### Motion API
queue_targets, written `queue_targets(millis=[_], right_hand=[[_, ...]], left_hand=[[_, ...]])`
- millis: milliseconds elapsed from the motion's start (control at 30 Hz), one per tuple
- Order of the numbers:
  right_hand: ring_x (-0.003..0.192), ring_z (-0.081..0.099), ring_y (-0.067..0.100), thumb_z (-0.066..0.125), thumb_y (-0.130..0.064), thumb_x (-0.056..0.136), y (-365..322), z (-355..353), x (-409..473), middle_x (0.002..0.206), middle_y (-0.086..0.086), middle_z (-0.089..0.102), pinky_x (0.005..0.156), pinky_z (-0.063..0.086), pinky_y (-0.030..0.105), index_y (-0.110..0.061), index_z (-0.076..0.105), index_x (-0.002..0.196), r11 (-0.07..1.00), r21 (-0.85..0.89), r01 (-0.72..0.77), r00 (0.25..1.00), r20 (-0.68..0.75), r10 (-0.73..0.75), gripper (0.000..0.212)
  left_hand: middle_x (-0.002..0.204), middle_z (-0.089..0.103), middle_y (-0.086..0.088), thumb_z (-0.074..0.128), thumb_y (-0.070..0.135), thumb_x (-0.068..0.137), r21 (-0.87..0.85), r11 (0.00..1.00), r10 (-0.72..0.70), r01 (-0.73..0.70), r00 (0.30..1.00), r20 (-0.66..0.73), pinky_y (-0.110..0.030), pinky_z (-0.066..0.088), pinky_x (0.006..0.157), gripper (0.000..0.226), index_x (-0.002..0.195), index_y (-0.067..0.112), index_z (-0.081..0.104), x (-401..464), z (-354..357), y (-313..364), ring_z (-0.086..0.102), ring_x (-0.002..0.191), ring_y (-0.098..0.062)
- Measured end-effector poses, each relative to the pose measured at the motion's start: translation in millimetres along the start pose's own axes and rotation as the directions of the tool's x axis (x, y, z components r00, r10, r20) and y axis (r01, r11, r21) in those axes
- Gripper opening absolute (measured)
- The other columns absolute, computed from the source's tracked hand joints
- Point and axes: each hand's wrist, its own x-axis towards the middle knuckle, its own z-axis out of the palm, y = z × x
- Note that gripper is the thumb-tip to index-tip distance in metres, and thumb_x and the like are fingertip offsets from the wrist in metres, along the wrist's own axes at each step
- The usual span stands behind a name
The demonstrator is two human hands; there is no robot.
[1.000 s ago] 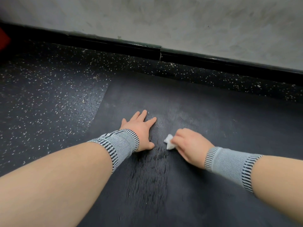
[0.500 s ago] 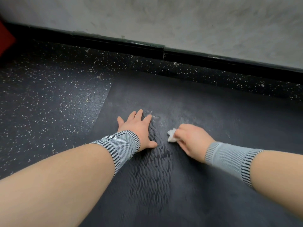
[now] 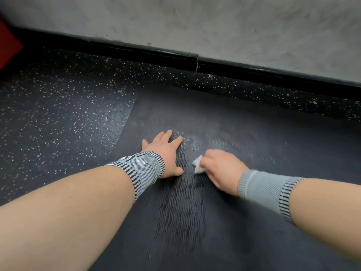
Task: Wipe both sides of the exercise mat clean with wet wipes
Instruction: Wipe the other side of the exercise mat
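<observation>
Head view: right hand [image 3: 220, 169] holds wet wipe [image 3: 197, 165] on exercise mat [image 3: 254, 222].

Dim, wide-angle bowing; right hand [image 3: 218, 169] motion-blurred.

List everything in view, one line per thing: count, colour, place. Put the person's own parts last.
Ribbed rubber exercise mat: one, dark grey, flat on the floor, centre and right.
Crumpled wet wipe: one, white, on the mat under the right hand.
Speckled rubber floor: one, black with white flecks, left and behind the mat.
Baseboard: one, black, along the wall foot.
Wall: one, mottled grey, top.
Red object: one, far left edge, cropped.
Knit wristbands: two, grey striped, one on each wrist.
Left hand: one, flat on the mat.
Right hand: one, gripping the wipe.
</observation>
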Motion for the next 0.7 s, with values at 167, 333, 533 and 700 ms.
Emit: queue_targets(millis=[167,333,533,700], right_hand=[[0.093,0.053,0.029,0.051,-0.017,0.092,19,-8,13,0.104,0.008,0.053,0.075,0.041,0.034,-0.014,0.061,0.104,0.992,-0.102,0.080,0.995,0.070,-0.073,0.016],[0.101,0.052,0.028,0.045,-0.016,0.093,45,-18,43,0.110,0.006,0.050,0.079,0.041,0.033,-0.015,0.055,0.111,0.906,-0.113,-0.407,0.911,-0.118,0.395,0.021],[0.094,0.053,0.028,0.047,-0.019,0.093,-5,4,15,0.102,0.007,0.054,0.077,0.040,0.034,-0.014,0.061,0.103,0.999,-0.020,0.046,0.999,0.016,-0.046,0.018],[0.101,0.050,0.024,0.044,-0.024,0.095,30,-15,42,0.108,0.003,0.052,0.081,0.043,0.034,-0.020,0.059,0.110,0.987,-0.154,-0.051,0.998,0.034,0.057,0.021]], left_hand=[[0.162,-0.010,0.003,0.065,0.064,0.076,-0.001,1.000,0.008,-0.008,1.000,0.002,-0.062,0.011,0.114,0.106,0.153,0.036,-0.001,1,2,-2,-0.007,0.149,-0.021],[0.162,-0.009,0.001,0.064,0.072,0.071,0.015,0.999,-0.044,0.045,0.999,-0.031,-0.064,0.011,0.113,0.110,0.153,0.035,0.001,-3,2,-5,-0.007,0.148,-0.026],[0.162,-0.004,-0.004,0.064,0.079,0.064,-0.010,0.995,-0.103,0.103,0.994,-0.030,-0.064,0.014,0.114,0.118,0.153,0.034,0.000,-5,3,-9,-0.001,0.148,-0.027],[0.162,-0.006,-0.004,0.062,0.074,0.070,-0.003,0.998,-0.064,0.064,0.998,-0.009,-0.063,0.015,0.114,0.111,0.153,0.036,-0.001,-4,1,-15,-0.002,0.148,-0.028]])
